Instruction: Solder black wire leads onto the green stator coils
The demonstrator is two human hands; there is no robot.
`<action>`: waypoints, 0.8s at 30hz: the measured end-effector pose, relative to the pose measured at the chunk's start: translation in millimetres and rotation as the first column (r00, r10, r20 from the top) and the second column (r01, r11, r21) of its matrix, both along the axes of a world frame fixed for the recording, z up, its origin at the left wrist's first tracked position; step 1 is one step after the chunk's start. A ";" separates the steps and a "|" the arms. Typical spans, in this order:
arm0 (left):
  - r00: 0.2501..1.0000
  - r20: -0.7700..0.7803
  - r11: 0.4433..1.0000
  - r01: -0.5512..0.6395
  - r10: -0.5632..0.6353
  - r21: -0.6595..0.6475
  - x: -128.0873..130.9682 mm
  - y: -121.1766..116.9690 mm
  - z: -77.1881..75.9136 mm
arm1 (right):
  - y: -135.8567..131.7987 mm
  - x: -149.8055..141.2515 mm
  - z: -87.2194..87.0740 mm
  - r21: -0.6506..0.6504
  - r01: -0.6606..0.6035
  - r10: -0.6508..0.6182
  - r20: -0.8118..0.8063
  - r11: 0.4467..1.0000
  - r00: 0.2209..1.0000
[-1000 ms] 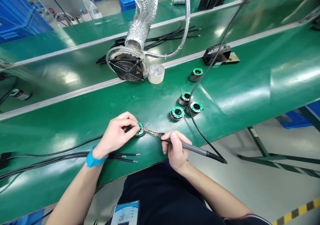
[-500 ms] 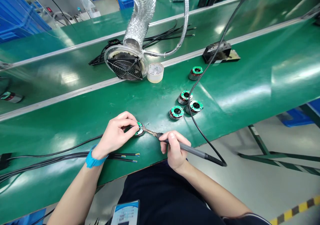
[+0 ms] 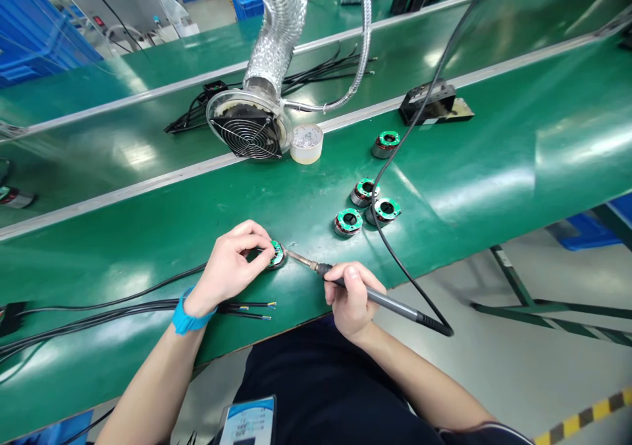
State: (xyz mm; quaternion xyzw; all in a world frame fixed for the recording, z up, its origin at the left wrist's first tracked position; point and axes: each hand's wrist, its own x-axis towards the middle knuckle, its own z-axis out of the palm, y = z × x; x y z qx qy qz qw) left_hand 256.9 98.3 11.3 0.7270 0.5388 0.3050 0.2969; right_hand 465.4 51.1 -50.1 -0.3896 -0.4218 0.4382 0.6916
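So I've got my left hand (image 3: pixel 230 264) pinching the little round stator (image 3: pixel 276 254) down on the green bench mat (image 3: pixel 494 168), near the front edge and just left of centre, fingertips closed on its left rim with a black wire running in under my palm. My right hand (image 3: pixel 351 299) is wrapped round the soldering iron (image 3: pixel 380 298) like a pen, fingers shut on the grip just behind the metal shaft, and the tip sits right at the stator's right edge, though I can't tell for sure if it's actually touching the pad. This thing looks small and light but dense for its size, I'd guess, being copper windings with a thin green board on top; it feels like it would skate on the slick mat if I didn't pin it. I'd say the rim is the only sane place to hold, since the windings and board look easy to nick. Three more stators (image 3: pixel 348 222) sit in a cluster further back on the right, a fourth (image 3: pixel 386 145) beyond them, and the fume fan (image 3: pixel 249 131) with its foil duct stands at the far side next to a small tub (image 3: pixel 307 143). Spare cables (image 3: pixel 99 310) trail off to the left.
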 end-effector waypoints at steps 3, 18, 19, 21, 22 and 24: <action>1.000 -0.017 1.000 0.011 -0.011 0.003 -0.7 0.9 0.3 | 0.3 0.0 -0.7 -0.006 -0.005 0.005 -0.002 1.000 1.000; 0.987 0.021 0.987 -0.160 0.159 0.034 15.7 -11.7 -2.7 | 3.1 -2.2 2.3 -0.088 -0.009 0.008 -0.008 0.996 1.000; 0.982 0.030 0.981 -0.189 0.188 0.036 17.9 -13.1 -3.3 | 3.1 -2.2 2.9 -0.092 -0.019 0.018 -0.012 0.996 1.000; 0.969 0.050 0.968 -0.246 0.243 0.049 22.4 -15.6 -4.4 | 3.2 -2.4 4.5 -0.101 -0.040 0.037 -0.025 0.994 0.999; 0.962 0.058 0.961 -0.269 0.266 0.058 24.4 -16.7 -4.9 | 3.4 -2.6 5.5 -0.104 -0.050 0.047 -0.029 0.993 0.998; 0.953 0.064 0.951 -0.300 0.296 0.074 27.5 -18.2 -5.6 | 4.4 -3.4 7.7 -0.115 -0.067 0.065 -0.022 0.991 0.998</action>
